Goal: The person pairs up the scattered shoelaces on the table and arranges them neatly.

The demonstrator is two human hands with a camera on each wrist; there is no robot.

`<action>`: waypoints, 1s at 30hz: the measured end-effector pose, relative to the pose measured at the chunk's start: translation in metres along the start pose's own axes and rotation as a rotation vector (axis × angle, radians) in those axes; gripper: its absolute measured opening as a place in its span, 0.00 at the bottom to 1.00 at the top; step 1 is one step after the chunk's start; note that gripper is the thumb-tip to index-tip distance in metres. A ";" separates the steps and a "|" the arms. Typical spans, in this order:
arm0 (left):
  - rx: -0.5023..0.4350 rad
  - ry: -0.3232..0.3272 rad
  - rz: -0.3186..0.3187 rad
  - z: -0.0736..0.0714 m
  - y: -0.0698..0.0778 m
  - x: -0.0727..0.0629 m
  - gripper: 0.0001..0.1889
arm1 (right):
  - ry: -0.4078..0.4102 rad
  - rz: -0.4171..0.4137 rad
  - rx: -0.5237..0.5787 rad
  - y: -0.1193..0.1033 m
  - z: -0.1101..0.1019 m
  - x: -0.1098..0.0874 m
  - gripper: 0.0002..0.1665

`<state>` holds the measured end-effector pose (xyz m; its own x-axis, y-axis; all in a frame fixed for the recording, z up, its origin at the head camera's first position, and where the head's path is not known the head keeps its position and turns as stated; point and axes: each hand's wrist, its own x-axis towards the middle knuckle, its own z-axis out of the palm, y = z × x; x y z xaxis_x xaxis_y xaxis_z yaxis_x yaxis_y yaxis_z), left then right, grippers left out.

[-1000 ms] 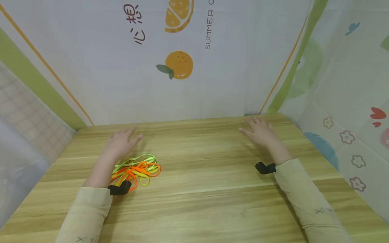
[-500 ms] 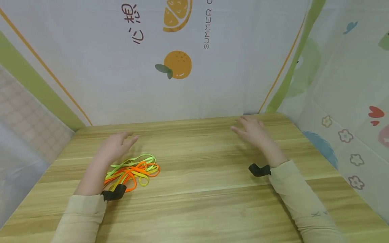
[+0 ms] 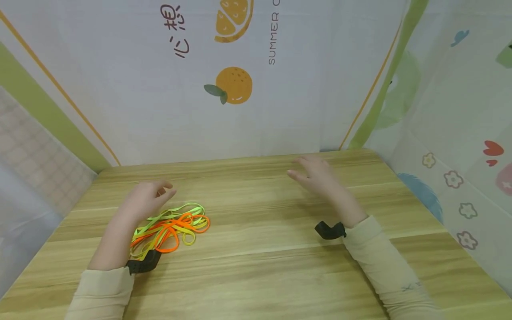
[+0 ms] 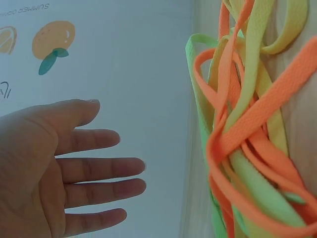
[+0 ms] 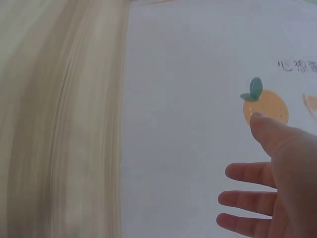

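Note:
A loose heap of flat laces (image 3: pixel 172 229) in orange, yellow and green lies on the left part of the wooden table (image 3: pixel 256 275). My left hand (image 3: pixel 144 200) is over the heap's far left side, its fingers relaxed and holding nothing. In the left wrist view the laces (image 4: pixel 247 134) fill the right side, apart from the spread fingers (image 4: pixel 104 168). Farther right, my right hand (image 3: pixel 318 178) hovers above the table's far part, fingers loosely extended and nothing in them. The right wrist view shows its thumb and several fingers (image 5: pixel 247 201) against the white cloth.
A white printed cloth (image 3: pixel 280 111) with oranges and lettering hangs along the table's far edge. Another patterned cloth (image 3: pixel 460 133) closes the right side, and a checked one (image 3: pixel 36 142) the left. Each wrist carries a small black mount, such as the right mount (image 3: pixel 330 230).
My left hand has drawn back toward me and slightly left, its fingers bending more and uncovering more of the laces. My right hand has moved left and a little nearer.

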<state>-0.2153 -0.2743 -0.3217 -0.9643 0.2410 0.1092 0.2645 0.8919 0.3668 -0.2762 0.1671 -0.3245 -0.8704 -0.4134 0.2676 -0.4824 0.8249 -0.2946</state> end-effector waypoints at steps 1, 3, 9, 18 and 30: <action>0.000 0.001 0.004 0.000 0.000 -0.001 0.27 | 0.001 -0.014 0.009 -0.004 0.000 0.000 0.33; 0.004 0.003 0.014 0.000 0.001 -0.002 0.26 | 0.005 -0.047 0.025 -0.012 0.002 0.001 0.33; -0.006 -0.012 0.025 -0.002 0.004 -0.004 0.25 | 0.038 -0.121 0.052 -0.028 0.010 0.004 0.31; -0.036 -0.021 0.048 -0.005 0.008 -0.008 0.19 | 0.024 -0.161 0.093 -0.051 0.017 0.006 0.29; -0.048 -0.041 0.112 -0.004 0.007 -0.014 0.08 | -0.007 -0.288 0.117 -0.073 0.029 0.012 0.23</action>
<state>-0.1996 -0.2733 -0.3176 -0.9279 0.3548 0.1147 0.3701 0.8391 0.3987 -0.2538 0.0907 -0.3263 -0.6969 -0.6262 0.3495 -0.7168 0.6239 -0.3114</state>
